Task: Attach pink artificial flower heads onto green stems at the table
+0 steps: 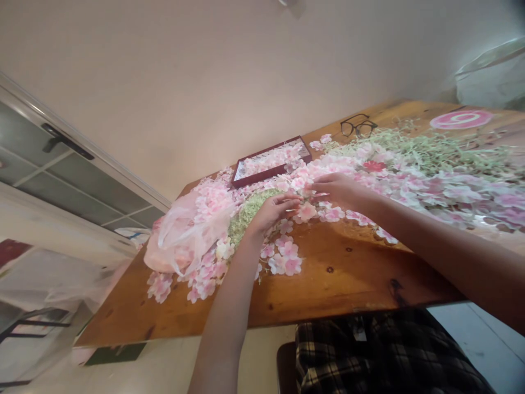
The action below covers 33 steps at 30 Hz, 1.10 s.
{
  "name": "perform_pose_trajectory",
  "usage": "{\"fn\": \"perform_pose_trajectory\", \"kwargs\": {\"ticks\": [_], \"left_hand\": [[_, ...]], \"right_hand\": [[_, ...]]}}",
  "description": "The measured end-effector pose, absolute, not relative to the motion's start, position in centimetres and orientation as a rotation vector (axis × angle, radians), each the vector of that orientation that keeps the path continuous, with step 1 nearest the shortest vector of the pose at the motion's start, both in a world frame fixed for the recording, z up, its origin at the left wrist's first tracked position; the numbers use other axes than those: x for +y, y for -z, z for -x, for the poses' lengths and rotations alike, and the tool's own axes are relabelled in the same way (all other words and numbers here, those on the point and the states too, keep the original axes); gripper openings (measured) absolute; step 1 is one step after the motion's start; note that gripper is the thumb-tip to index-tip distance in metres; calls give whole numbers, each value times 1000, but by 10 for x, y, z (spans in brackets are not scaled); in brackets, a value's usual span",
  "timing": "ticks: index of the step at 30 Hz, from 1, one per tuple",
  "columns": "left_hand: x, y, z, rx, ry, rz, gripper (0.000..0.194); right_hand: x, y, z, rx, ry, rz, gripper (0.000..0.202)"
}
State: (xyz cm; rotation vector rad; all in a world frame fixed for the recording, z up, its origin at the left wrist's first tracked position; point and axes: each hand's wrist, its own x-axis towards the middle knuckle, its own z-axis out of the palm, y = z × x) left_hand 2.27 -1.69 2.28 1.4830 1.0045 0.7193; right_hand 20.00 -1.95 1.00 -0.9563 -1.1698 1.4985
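My left hand (pixel 274 212) is over the wooden table, its fingers curled together at the edge of a pile of pink and white artificial flowers (pixel 303 178). What sits between those fingertips is too small to make out. Facing it from the right, my right hand (pixel 342 191) has thumb and fingers drawn close among the same blossoms, and the blooms hide what they grip. A pale pink flower (pixel 307 211) shows between the two hands. Beneath and beyond my left hand lies a mound of light green artificial strands (pixel 250 210).
A dark red open box (pixel 258 176) holding pink blossoms stands against the wall. On the left is a sheer pink bag (pixel 180 235). Black-framed glasses (pixel 359 127), green strands (pixel 435 150) and a round pink sign (pixel 461 119) lie toward the back right. The wooden table (pixel 328 284) ends near my lap.
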Motion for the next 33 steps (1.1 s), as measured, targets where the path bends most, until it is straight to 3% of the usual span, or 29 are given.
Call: {"fn": "perform_pose_trajectory", "kwargs": {"ticks": [12,22,33], "left_hand": [[-14,-18,-26,938,-990,-1487,23],[-14,-22,-24,1077,-1041,-1822,25],[-19,-27,-25,1143,-973,-2065,24]], "right_hand": [[-23,-12,-196,-1205,-1466,1023,14],[-44,-49,-194,-1694,-892,1240,22],[-42,-40,-194,-1821,-618,1273,20]]}}
